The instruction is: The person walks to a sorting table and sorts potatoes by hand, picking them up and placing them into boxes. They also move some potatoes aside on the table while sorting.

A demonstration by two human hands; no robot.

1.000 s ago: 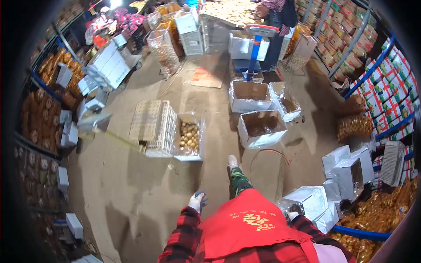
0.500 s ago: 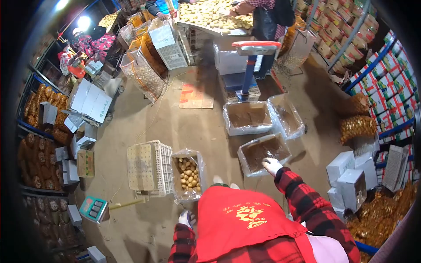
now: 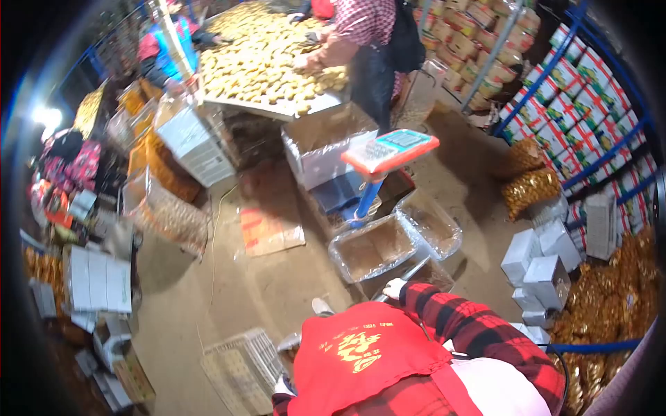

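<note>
My right hand [image 3: 394, 288], in a white glove, is closed at the rim of the nearest plastic-lined box [image 3: 431, 272]. My sleeve and red apron hide much of that box. Just beyond it stand another lined box [image 3: 373, 251] with a brown inside and a third lined box [image 3: 430, 223] to its right. My left hand [image 3: 282, 386] is low at my left side, beside the box [image 3: 288, 343] that is mostly hidden by the apron. Only a bit of its glove shows, so its fingers cannot be made out.
A scale with a red-rimmed display [image 3: 390, 147] on a blue post stands ahead. Behind it, people work at a table heaped with potatoes [image 3: 267, 59]. A pale plastic crate [image 3: 239, 371] stands at left; white boxes [image 3: 547, 277] are stacked at right.
The view has turned, so the scale and potato table appear larger and lower. My right hand has moved left along the nearest box. The potato box at left has become mostly hidden.
</note>
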